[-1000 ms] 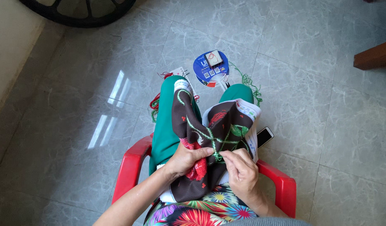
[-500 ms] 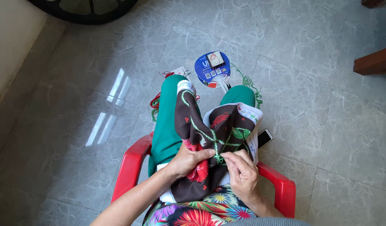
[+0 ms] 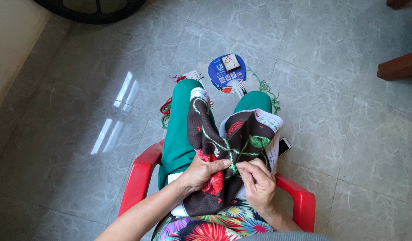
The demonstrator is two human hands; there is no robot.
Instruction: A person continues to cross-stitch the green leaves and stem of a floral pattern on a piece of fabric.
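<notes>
A dark brown embroidery cloth point(image 3: 241, 134) with red flowers and green stems lies over my lap and green trouser legs point(image 3: 179, 134). My left hand point(image 3: 201, 172) grips a fold of the cloth from the left. My right hand point(image 3: 257, 180) pinches at the stitched green stem in the middle, fingers closed; a needle is too small to make out. Both hands almost touch at the cloth.
I sit on a red plastic chair point(image 3: 139, 174) on a grey tiled floor. A round blue fan point(image 3: 227, 73) with a small thread card lies ahead of my knees, with loose green threads point(image 3: 266, 89) and red threads point(image 3: 163, 107). A phone point(image 3: 284, 145) rests by my right thigh. A black wheel point(image 3: 94, 9) stands far left.
The cloth has been shifted a little in my hands and its top fold has flattened. Both hands stay together at the same spot on the green stitching.
</notes>
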